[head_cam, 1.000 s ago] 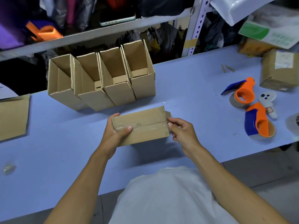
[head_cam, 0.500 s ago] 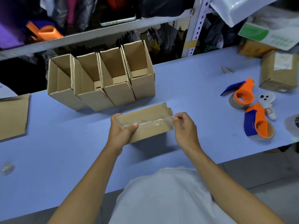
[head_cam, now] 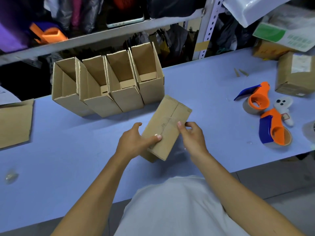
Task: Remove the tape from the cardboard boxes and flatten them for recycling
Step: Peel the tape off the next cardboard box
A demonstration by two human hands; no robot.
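A small closed cardboard box (head_cam: pixel 167 123) lies slanted over the blue table (head_cam: pixel 68 167), its centre seam running from near left to far right. My left hand (head_cam: pixel 134 142) grips its near end, thumb on top. At the box's right edge my right hand (head_cam: pixel 191 135) has thumb and forefinger pinched together. A faint clear strip of tape (head_cam: pixel 180 148) seems to hang below them, blurred. Behind stand several open cardboard boxes (head_cam: pixel 109 86) in a row.
Two orange-and-blue tape dispensers (head_cam: pixel 272 130) and a small white controller (head_cam: pixel 283 108) lie at the right. A sealed box (head_cam: pixel 296 74) sits far right. Flat cardboard (head_cam: pixel 15 123) lies at the left edge, a crumpled tape ball (head_cam: pixel 11 176) nearer. Cluttered metal shelves (head_cam: pixel 102 33) run behind.
The box has turned from lying crosswise to slanting away from me. The clear tape along its seam has come off, and my right hand has drawn back to the box's right side.
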